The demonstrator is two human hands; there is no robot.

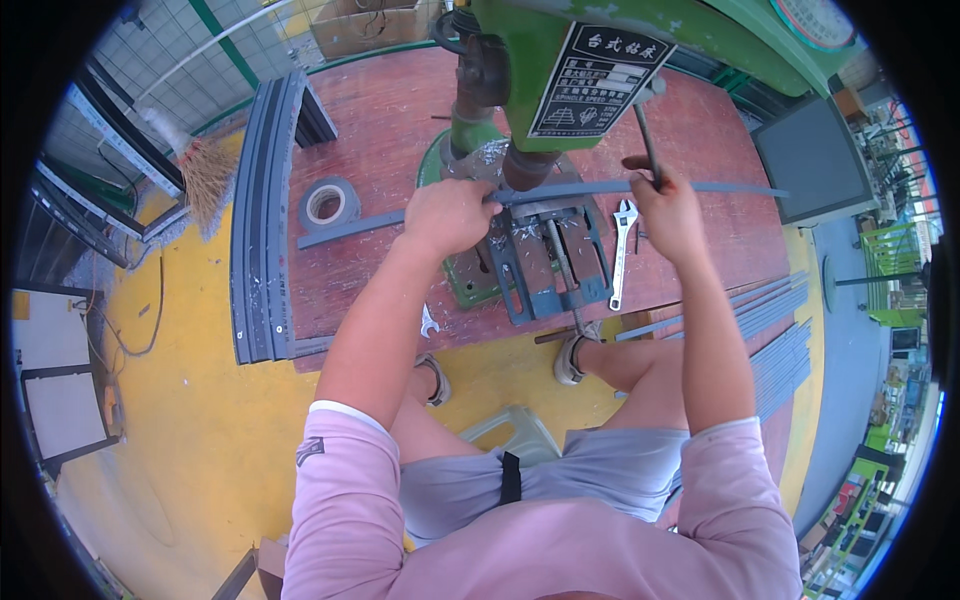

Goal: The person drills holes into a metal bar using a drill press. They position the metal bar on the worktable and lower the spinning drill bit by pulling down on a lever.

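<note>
A green bench drill press (pixel 499 75) rises in front of me, its dark chuck (pixel 529 166) low over a long grey metal bar (pixel 600 189). The bar lies crosswise over the drill-press vise (pixel 555 262), reaching out past both sides. My left hand (pixel 452 216) grips this bar just left of the chuck. In my right hand (pixel 667 214) is the lower end of the feed lever (pixel 646 139), in front of the bar. The drill tip is hidden. Metal shavings lie on the vise and the machine's base (pixel 476 281).
An adjustable wrench (pixel 622 255) lies right of the vise; an open-ended wrench (pixel 429 324) is near the front edge. Grey tape (pixel 352 206) and stacked frame profiles (pixel 259 225) stand left on the red table (pixel 390 97). Several thin bars (pixel 772 360) lie right of my leg.
</note>
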